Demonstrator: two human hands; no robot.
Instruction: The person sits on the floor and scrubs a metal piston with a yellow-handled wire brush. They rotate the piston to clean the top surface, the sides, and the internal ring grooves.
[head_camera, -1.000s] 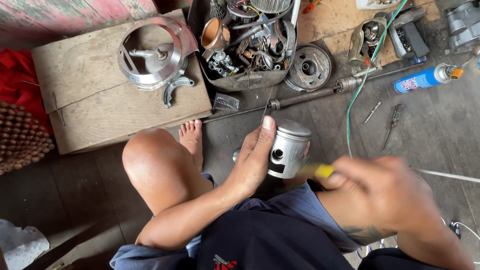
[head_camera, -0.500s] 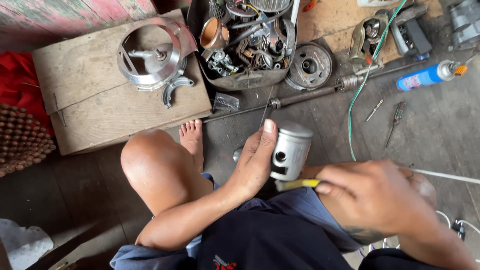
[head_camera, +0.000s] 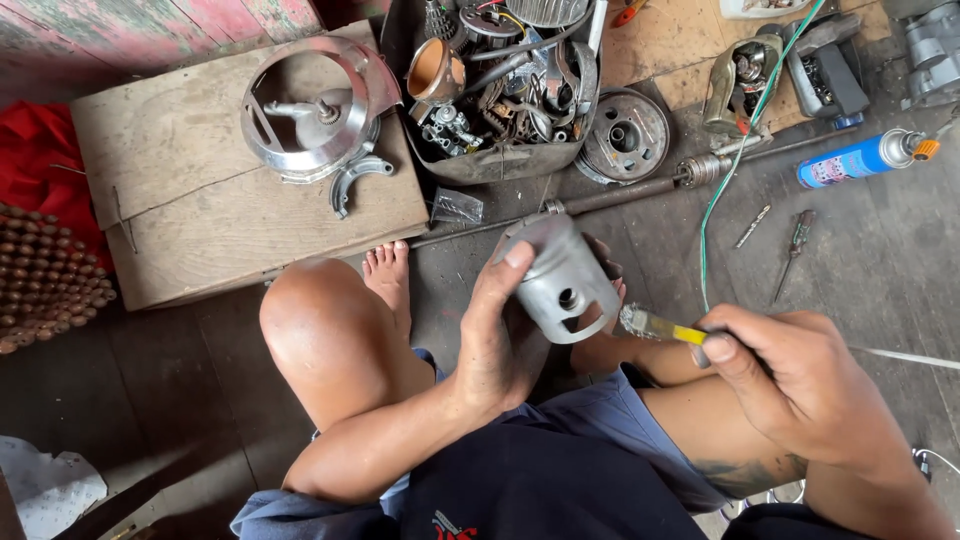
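The left hand (head_camera: 505, 330), forearm angled up across the lap, closes thumb and fingers around the tilted metal piston (head_camera: 560, 278) above the knees, while the right hand (head_camera: 795, 385) (fist clenched) grips a yellow-handled brush (head_camera: 655, 326) just beside its skirt.

The left hand (head_camera: 500, 330) hides the piston's (head_camera: 562, 280) near side.
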